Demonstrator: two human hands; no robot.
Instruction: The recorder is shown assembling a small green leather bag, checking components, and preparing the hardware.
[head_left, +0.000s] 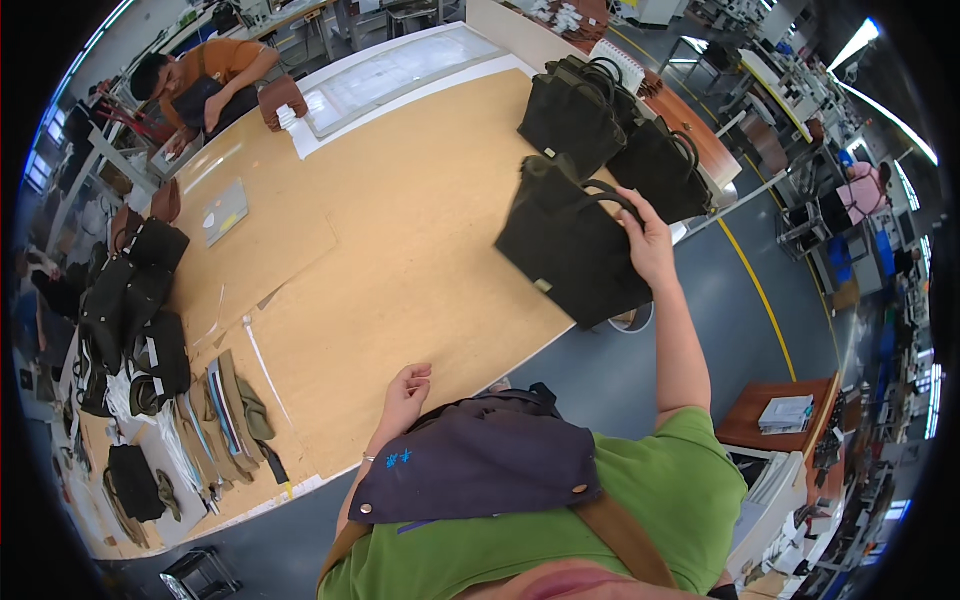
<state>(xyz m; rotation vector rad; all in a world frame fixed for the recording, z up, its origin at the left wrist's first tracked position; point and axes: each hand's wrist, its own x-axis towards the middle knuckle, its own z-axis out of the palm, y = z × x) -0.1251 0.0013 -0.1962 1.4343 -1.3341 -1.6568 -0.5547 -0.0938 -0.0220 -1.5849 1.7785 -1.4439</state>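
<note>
Far left on the tan worktable [400, 240]: a cluster of black bags [135, 290]; below it, a flat black pouch [135, 482]; just right of these, a bundle of long strips [232, 415] in olive, tan and striped fabric. Further up the surface: one flat silver-grey rectangular panel [226, 212], lying alone. Beyond the far left edge: one co-worker [228, 70] in an orange top, bent forward; near that person, a small brown bag [283, 100] beside a framed glassy panel [405, 75] set along the far side. Near edge, centre: the wearer's left hand [408, 388], empty, fingers loosely curled; contact with the tabletop cannot be told. The wearer has a dark apron [480, 455] over a green shirt [670, 480]. Right end of the table: one black handbag [570, 240], tilted, its lower corner projecting past the table edge; whether its base bears on the wood cannot be told. Behind it, two similar upright handbags [572, 115], standing close together. The right hand [648, 235] grasps the tilted handbag by its top handle [610, 195]. Below, a pale round bin [640, 320], partly hidden. Far right: a brown stand [745, 415] bearing papers [787, 413]; a yellow floor line [765, 290]; a seated person [862, 192] in pink.
</note>
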